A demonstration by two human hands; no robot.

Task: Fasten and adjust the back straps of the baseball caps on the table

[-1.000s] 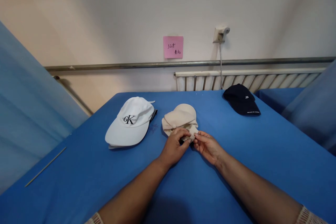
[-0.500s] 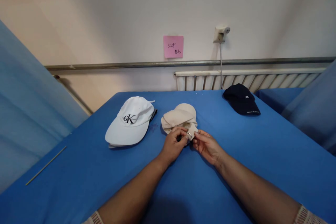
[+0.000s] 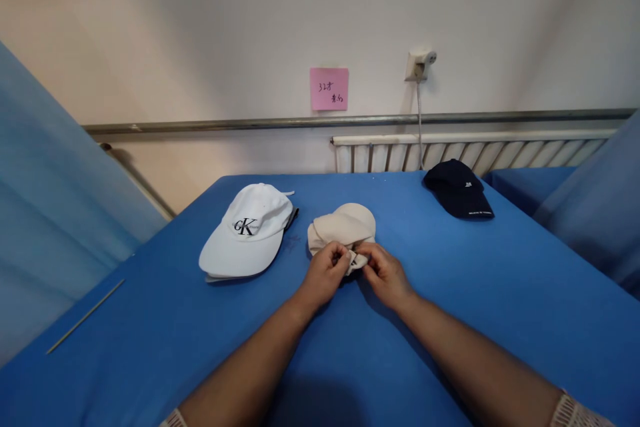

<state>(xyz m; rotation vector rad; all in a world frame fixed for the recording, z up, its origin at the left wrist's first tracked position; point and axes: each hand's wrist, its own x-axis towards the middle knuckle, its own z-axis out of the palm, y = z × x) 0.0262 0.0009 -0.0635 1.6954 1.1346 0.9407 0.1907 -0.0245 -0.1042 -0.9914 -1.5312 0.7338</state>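
A beige cap [image 3: 336, 227] lies in front of me, its brim pointing away and its back strap facing me. My left hand [image 3: 326, 272] pinches the strap side near a small buckle, which the fingers mostly cover. On the other side, my right hand [image 3: 385, 273] grips the strap's end between thumb and fingers. A bit of pale strap with a dark mark shows between the two hands. To the left sits a white cap [image 3: 260, 213] with black letters, over a darker cap edge. A navy cap [image 3: 457, 188] rests at the far right.
The blue-covered table [image 3: 225, 360] ends at a wall with a metal rail [image 3: 260, 123] and a radiator [image 3: 470, 147]. A thin stick [image 3: 86, 316] lies at the left. Blue curtains hang on both sides. A pink note [image 3: 329, 89] and a plugged-in socket [image 3: 418, 67] are on the wall.
My right hand has turned inward and moved slightly down, closer to my left. The strap end, raised with its metal buckle showing before, is now lower and mostly covered by fingers.
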